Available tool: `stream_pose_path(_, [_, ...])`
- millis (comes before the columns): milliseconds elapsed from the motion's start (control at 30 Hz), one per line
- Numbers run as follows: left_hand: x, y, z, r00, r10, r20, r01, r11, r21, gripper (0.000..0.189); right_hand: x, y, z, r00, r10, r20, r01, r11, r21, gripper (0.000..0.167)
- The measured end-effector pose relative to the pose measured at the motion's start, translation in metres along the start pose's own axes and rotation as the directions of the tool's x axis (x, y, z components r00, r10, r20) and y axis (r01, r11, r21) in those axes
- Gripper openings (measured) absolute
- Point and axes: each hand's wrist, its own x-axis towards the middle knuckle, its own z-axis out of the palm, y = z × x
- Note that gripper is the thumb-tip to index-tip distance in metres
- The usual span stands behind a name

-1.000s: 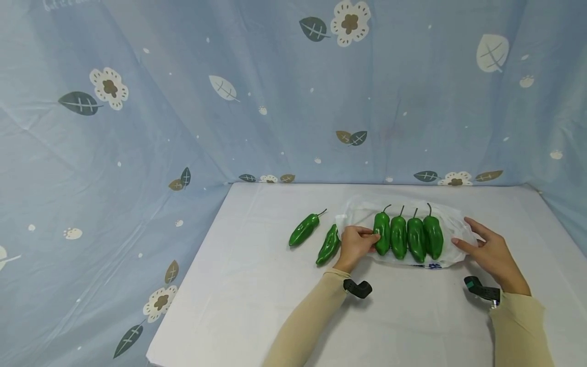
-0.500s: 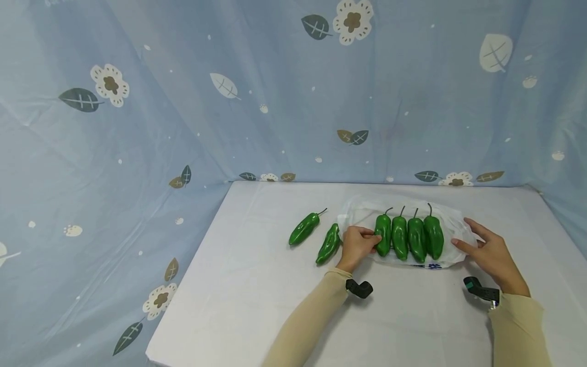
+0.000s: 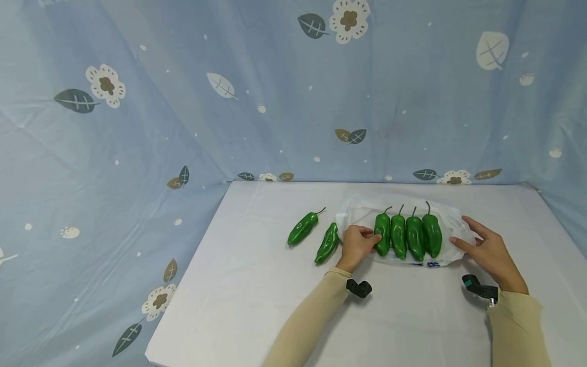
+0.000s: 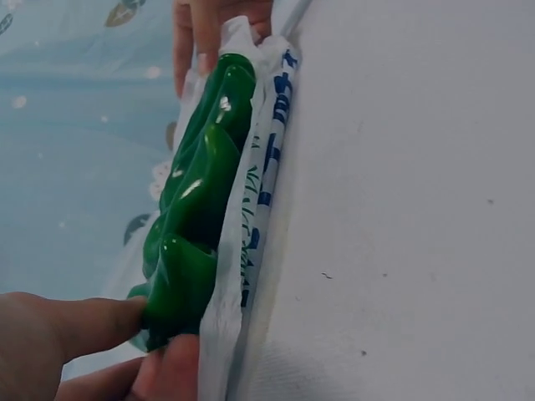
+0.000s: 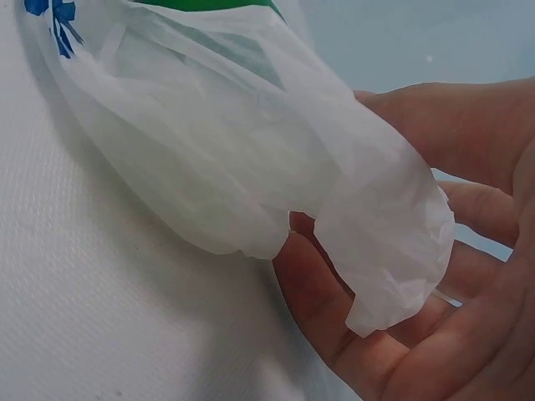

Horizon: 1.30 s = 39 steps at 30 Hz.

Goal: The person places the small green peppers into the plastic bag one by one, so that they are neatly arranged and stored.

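A white plastic bag (image 3: 459, 229) lay on the table (image 3: 220, 295), with blue print along its near edge. Four glossy green peppers (image 3: 415, 238) rested side by side on it, thin stalks pointing away from the person; whether the plastic enclosed them at all could not be told. At the bag's left end, the left hand (image 3: 357, 247) pinched the leftmost pepper (image 3: 382, 232) with its thumb and fingers. At its right end, the right hand (image 3: 491, 255) held crumpled plastic between half-curled fingers and thumb. Two loose peppers (image 3: 327, 244) lay left of the bag.
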Motion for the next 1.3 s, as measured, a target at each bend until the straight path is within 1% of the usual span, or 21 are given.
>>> stream_pose_path(100, [0.0, -0.001, -0.001, 1.0, 0.022, -0.001, -0.022, 1.0, -0.004, 0.028, 0.001, -0.001, -0.001, 1.0, 0.002, 0.005, -0.002, 1.0, -0.002, 0.089])
stream_pose_path(200, [0.0, -0.001, -0.003, 0.999, 0.054, 0.002, -0.054, 0.998, -0.034, 0.029, 0.001, -0.002, -0.002, 1.0, 0.002, 0.005, -0.002, 1.0, 0.001, 0.089])
stream_pose_path(300, [0.0, 0.0, -0.007, 0.993, 0.117, 0.021, -0.115, 0.991, -0.065, 0.03, 0.001, 0.0, -0.002, 1.0, -0.007, -0.001, 0.007, 1.0, 0.012, 0.089])
stream_pose_path(400, [-0.002, 0.005, -0.015, 0.979, 0.195, 0.06, -0.19, 0.978, -0.082, 0.03, 0.001, 0.002, -0.001, 1.0, -0.013, -0.003, 0.013, 1.0, 0.017, 0.088])
stream_pose_path(533, [-0.004, 0.016, -0.028, 0.952, 0.286, 0.111, -0.274, 0.956, -0.109, 0.029, 0.002, 0.003, -0.002, 1.0, -0.008, -0.002, 0.008, 1.0, 0.015, 0.089])
stream_pose_path(633, [-0.006, 0.025, -0.041, 0.935, 0.327, 0.135, -0.311, 0.942, -0.123, 0.026, 0.002, 0.002, -0.002, 1.0, -0.007, -0.003, 0.007, 1.0, 0.014, 0.089])
stream_pose_path(700, [-0.007, 0.03, -0.052, 0.93, 0.339, 0.143, -0.323, 0.938, -0.124, 0.024, 0.001, 0.002, -0.002, 1.0, -0.011, -0.004, 0.011, 1.0, 0.016, 0.088])
stream_pose_path(800, [-0.008, 0.036, -0.069, 0.927, 0.345, 0.149, -0.327, 0.936, -0.133, 0.023, 0.001, 0.001, -0.003, 1.0, -0.015, -0.002, 0.015, 1.0, 0.009, 0.088])
stream_pose_path(933, [-0.01, 0.043, -0.095, 0.919, 0.368, 0.141, -0.352, 0.927, -0.126, 0.025, 0.0, -0.001, -0.004, 1.0, -0.016, 0.004, 0.016, 1.0, 0.001, 0.087])
stream_pose_path(1033, [-0.011, 0.045, -0.114, 0.916, 0.384, 0.118, -0.371, 0.921, -0.121, 0.026, -0.001, -0.001, -0.004, 1.0, -0.018, 0.007, 0.018, 1.0, 0.004, 0.087])
stream_pose_path(1200, [-0.009, 0.044, -0.14, 0.914, 0.404, 0.038, -0.398, 0.911, -0.106, 0.026, -0.001, -0.001, -0.002, 1.0, -0.016, 0.016, 0.016, 1.0, 0.011, 0.087])
stream_pose_path(1300, [-0.009, 0.044, -0.154, 0.915, 0.403, -0.016, -0.402, 0.91, -0.098, 0.025, 0.0, -0.001, 0.0, 1.0, -0.016, 0.019, 0.016, 1.0, 0.015, 0.087])
